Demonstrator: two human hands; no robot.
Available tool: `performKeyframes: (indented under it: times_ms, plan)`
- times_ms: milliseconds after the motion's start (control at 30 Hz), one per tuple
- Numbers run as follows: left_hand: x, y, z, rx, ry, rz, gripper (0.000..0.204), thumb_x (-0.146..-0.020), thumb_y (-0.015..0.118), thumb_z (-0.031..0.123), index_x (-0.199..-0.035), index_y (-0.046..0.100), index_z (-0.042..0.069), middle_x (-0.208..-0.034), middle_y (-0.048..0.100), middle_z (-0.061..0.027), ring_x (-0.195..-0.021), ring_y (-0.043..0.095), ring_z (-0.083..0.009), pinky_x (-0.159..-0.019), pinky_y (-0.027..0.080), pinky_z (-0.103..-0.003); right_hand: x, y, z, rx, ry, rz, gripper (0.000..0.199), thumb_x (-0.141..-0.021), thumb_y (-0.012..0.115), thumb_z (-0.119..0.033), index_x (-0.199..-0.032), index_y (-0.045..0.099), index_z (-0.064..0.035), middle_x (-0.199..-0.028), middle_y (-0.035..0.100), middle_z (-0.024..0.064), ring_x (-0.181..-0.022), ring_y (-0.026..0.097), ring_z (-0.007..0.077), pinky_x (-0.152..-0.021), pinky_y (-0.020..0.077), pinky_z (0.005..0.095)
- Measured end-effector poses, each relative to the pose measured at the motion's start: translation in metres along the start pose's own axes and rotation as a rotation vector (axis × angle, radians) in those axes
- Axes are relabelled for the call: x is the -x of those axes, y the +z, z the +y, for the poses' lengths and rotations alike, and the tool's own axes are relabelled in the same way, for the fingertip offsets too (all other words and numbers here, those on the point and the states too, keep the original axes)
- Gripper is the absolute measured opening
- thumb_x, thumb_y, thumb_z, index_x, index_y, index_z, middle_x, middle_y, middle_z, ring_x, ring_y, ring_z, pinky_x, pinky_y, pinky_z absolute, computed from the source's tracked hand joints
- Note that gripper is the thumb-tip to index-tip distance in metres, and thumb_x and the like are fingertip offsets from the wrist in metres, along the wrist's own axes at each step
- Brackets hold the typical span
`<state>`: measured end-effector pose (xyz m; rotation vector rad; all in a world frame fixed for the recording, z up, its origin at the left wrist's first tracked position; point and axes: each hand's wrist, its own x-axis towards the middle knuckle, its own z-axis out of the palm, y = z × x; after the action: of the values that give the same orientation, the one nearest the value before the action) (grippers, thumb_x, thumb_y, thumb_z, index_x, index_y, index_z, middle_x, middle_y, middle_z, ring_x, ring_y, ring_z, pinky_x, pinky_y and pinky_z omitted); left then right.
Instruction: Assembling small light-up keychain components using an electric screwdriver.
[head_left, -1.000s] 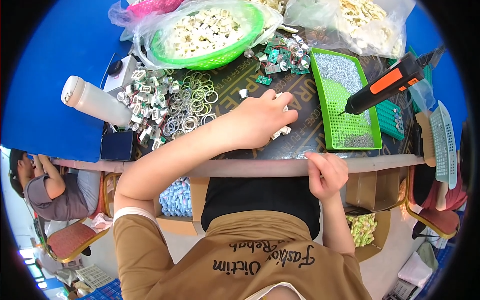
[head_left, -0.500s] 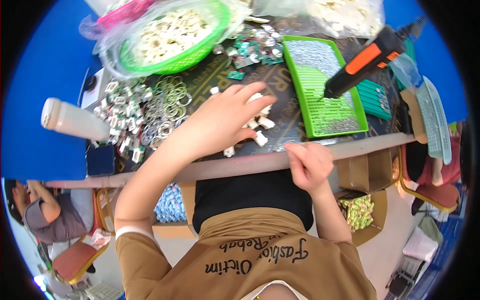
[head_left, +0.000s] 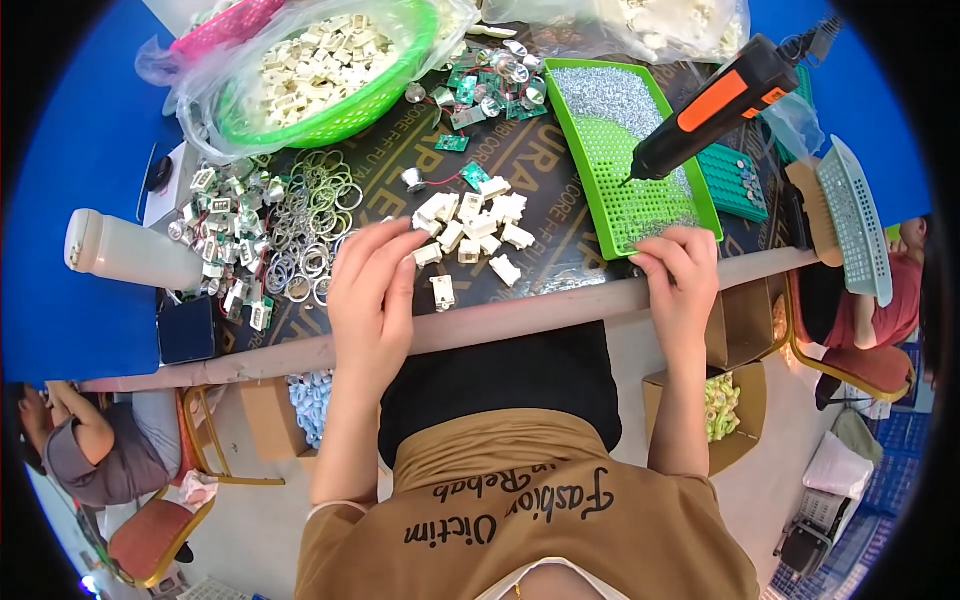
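My left hand (head_left: 372,300) is over the near table edge, fingers stretched and a little apart, with nothing visible in it. Beside its fingertips lies a loose pile of small cream plastic housings (head_left: 470,229); one housing (head_left: 443,292) sits apart near the edge. At the near right corner of a green tray (head_left: 612,190) of small screws (head_left: 610,97), my right hand (head_left: 684,275) has thumb and fingers pinched together; what they hold, if anything, is too small to see. A black and orange electric screwdriver (head_left: 715,113) slants over the tray, tip down.
Left are clear rings (head_left: 325,195), wired circuit boards (head_left: 225,225) and a white bottle (head_left: 130,248). A green basket (head_left: 345,125) of housings stands behind; boards with lenses (head_left: 490,85) lie beside it. A teal tray (head_left: 735,180) is right. Other people sit at both sides.
My left hand has drawn back toward me from over the housings, uncovering the pile and a wired board. My right hand has moved right and forward to the green tray's near edge.
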<state>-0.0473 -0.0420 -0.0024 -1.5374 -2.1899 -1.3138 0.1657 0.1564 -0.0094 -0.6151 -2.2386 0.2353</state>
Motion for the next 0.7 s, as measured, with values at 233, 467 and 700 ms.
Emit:
performKeyframes:
  times_ms: [233,467,700]
  plan:
    - [-0.022,-0.023,-0.003,-0.08,0.065,0.093,0.013,-0.077,0.061,0.001,-0.089,0.066,0.004,-0.097,0.061,-0.012,-0.089,0.058,-0.0271,-0.077,0.046,-0.035,-0.016,0.01,0.002,-0.005,0.019,0.033,0.015,-0.065,0.071,-0.003,-0.078,0.064,-0.0061,-0.08,0.055,0.006,-0.082,0.05,0.0253,-0.072,0.041,0.0345]
    - [-0.165,-0.039,-0.077,-0.45,0.144,-0.144,0.021,-0.081,0.06,0.019,-0.096,0.064,0.005,-0.096,0.062,-0.0168,-0.092,0.059,-0.0329,-0.081,0.045,-0.04,0.006,0.023,-0.023,-0.159,-0.096,0.079,0.018,-0.07,0.067,0.0,-0.086,0.062,-0.0059,-0.084,0.055,0.0086,-0.078,0.053,0.0268,-0.068,0.0428,0.0349]
    - [-0.213,0.007,-0.133,-0.503,-0.052,-0.759,0.048,-0.087,0.051,0.027,-0.131,0.042,0.01,-0.128,0.048,-0.0197,-0.116,0.047,-0.0343,-0.1,0.035,-0.037,0.008,0.027,-0.019,-0.194,-0.094,0.089,0.016,-0.07,0.066,0.001,-0.085,0.063,-0.0053,-0.074,0.06,0.0077,-0.064,0.055,0.0251,-0.057,0.0434,0.0327]
